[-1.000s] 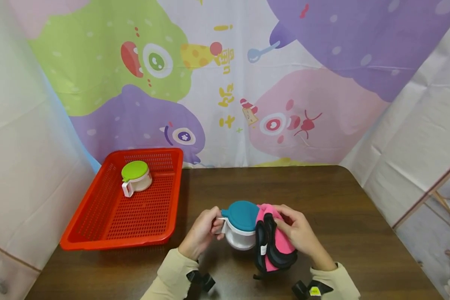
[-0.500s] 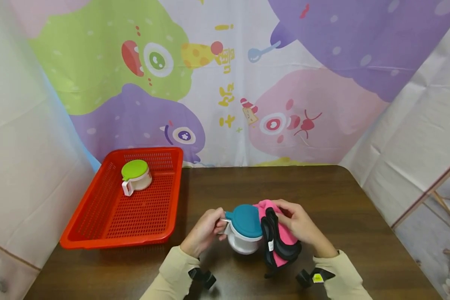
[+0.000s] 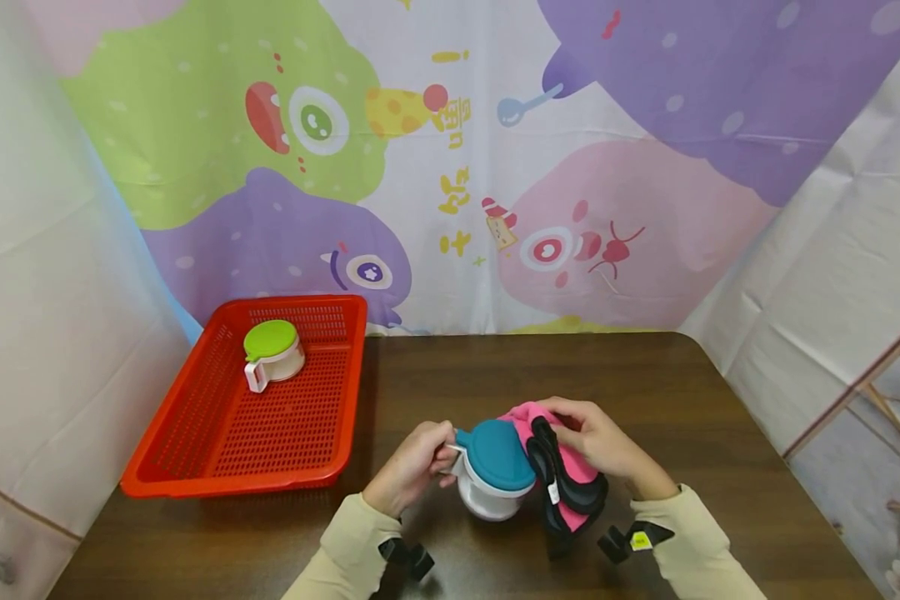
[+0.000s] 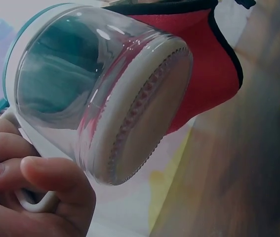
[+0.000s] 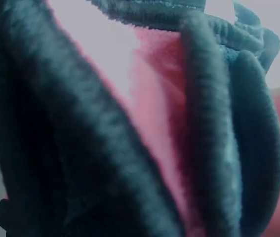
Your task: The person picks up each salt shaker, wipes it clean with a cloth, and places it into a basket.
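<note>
seeing the jar (image 3: 498, 468) shift nearer, left hand (image 3: 414, 462) gripping its handle (image 4: 38, 206), right hand (image 3: 598, 437) pinching the pouch (image 3: 576, 471), i judge both secure

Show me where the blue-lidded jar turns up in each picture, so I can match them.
Head: low, just right of centre; the left hand holds the blue-lidded jar.
Left wrist: large, tilted, from upper left to the middle.
Right wrist: I cannot make it out there.
Shared landmark: the pink-and-black fabric piece, right of the jar in head, behind it in left wrist, nearly filling right wrist.
</note>
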A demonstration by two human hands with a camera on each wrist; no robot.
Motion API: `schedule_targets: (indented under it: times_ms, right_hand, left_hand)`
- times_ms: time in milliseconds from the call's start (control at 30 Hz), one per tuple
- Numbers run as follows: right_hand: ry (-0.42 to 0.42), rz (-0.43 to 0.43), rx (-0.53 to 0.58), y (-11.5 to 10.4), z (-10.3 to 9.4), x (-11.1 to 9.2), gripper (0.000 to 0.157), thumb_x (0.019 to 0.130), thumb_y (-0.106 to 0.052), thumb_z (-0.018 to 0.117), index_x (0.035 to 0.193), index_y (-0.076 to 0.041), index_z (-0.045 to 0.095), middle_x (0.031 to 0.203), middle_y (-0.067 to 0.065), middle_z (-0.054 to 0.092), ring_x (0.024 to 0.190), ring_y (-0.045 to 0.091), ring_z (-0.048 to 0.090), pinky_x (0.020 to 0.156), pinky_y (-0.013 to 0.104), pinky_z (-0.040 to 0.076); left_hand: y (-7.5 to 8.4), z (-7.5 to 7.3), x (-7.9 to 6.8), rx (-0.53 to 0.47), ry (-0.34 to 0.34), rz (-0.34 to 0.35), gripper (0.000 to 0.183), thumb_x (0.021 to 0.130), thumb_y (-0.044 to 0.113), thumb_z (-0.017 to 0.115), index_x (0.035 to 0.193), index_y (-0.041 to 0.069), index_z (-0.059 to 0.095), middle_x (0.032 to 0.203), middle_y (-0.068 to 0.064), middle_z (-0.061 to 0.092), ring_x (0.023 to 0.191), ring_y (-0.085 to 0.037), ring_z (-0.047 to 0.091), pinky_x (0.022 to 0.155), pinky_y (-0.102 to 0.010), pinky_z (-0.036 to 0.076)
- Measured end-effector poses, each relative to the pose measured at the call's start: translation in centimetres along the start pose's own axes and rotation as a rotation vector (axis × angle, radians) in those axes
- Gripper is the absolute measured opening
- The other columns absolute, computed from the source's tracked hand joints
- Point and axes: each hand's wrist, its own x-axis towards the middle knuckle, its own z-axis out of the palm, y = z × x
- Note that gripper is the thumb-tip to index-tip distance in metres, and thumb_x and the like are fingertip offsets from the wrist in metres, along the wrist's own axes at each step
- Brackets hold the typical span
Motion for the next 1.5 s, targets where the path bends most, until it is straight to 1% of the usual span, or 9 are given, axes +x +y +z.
schedule_targets:
  times_ms: [233, 400, 567, 767, 1067, 1300, 1500]
  right_hand:
    - [-0.047, 0.002, 0.024, 0.0, -0.2, 0.4, 0.033, 0.093, -0.003, 0.053, 0.126, -0.001, 0.061, 0.116, 0.014, 0.064, 0.095, 0.015, 0.058, 0.077, 0.027, 0.053]
    - [-0.073, 0.012, 0.019, 0.1, -0.2, 0.7, 0.033, 0.094, -0.004, 0.053, 0.126, -0.002, 0.061, 0.114, 0.013, 0.065, 0.094, 0.017, 0.058, 0.077, 0.03, 0.053]
    - [-0.108, -0.004, -0.01, 0.0, -0.2, 1.1, 0.033, 0.094, -0.005, 0.053, 0.125, -0.001, 0.061, 0.113, 0.013, 0.066, 0.095, 0.013, 0.058, 0.08, 0.029, 0.052]
    - [-0.181, -0.031, -0.014, -0.3, -0.4, 1.9, 0.032, 0.095, -0.01, 0.053, 0.125, 0.0, 0.061, 0.117, 0.018, 0.066, 0.1, 0.011, 0.059, 0.088, 0.027, 0.051]
    - [-0.283, -0.037, 0.013, 0.0, -0.3, 2.8, 0.033, 0.097, -0.013, 0.051, 0.126, -0.001, 0.061, 0.115, 0.017, 0.067, 0.101, 0.014, 0.06, 0.088, 0.03, 0.052]
    - [-0.319, -0.043, 0.019, 0.1, -0.3, 3.6, 0.033, 0.095, -0.013, 0.053, 0.125, -0.004, 0.063, 0.117, 0.015, 0.068, 0.104, 0.014, 0.063, 0.092, 0.03, 0.051]
    - [-0.345, -0.043, 0.041, 0.3, -0.2, 4.1, 0.034, 0.096, -0.014, 0.055, 0.125, 0.0, 0.062, 0.117, 0.019, 0.068, 0.104, 0.013, 0.064, 0.093, 0.027, 0.051]
  left_hand:
    - [0.1, 0.3, 0.0, -0.001, -0.032, -0.017, 0.032, 0.085, 0.008, 0.036, 0.054, 0.016, 0.033, 0.049, 0.009, 0.032, 0.045, -0.009, 0.03, 0.047, -0.023, 0.034]
    - [0.0, 0.4, 0.0, -0.004, -0.059, -0.028, 0.032, 0.084, 0.008, 0.035, 0.054, 0.016, 0.033, 0.049, 0.009, 0.031, 0.045, -0.008, 0.03, 0.046, -0.022, 0.034]
    - [-0.1, 0.5, -0.1, 0.006, -0.076, -0.031, 0.032, 0.084, 0.008, 0.036, 0.053, 0.016, 0.032, 0.048, 0.009, 0.031, 0.044, -0.009, 0.03, 0.045, -0.022, 0.034]
    - [0.0, 0.7, -0.1, 0.007, -0.086, -0.042, 0.032, 0.082, 0.008, 0.036, 0.052, 0.017, 0.031, 0.047, 0.01, 0.03, 0.043, -0.009, 0.028, 0.045, -0.022, 0.033]
    - [-0.2, 0.7, -0.1, 0.016, -0.135, -0.03, 0.034, 0.084, 0.008, 0.035, 0.052, 0.017, 0.031, 0.048, 0.01, 0.03, 0.044, -0.009, 0.028, 0.044, -0.021, 0.033]
    - [-0.2, 0.7, 0.0, 0.023, -0.126, -0.031, 0.033, 0.084, 0.007, 0.036, 0.053, 0.016, 0.029, 0.049, 0.008, 0.029, 0.044, -0.01, 0.026, 0.045, -0.022, 0.032]
    - [-0.2, 0.9, 0.0, 0.019, -0.112, -0.049, 0.033, 0.084, 0.007, 0.036, 0.053, 0.016, 0.029, 0.049, 0.009, 0.028, 0.044, -0.009, 0.026, 0.044, -0.022, 0.032]
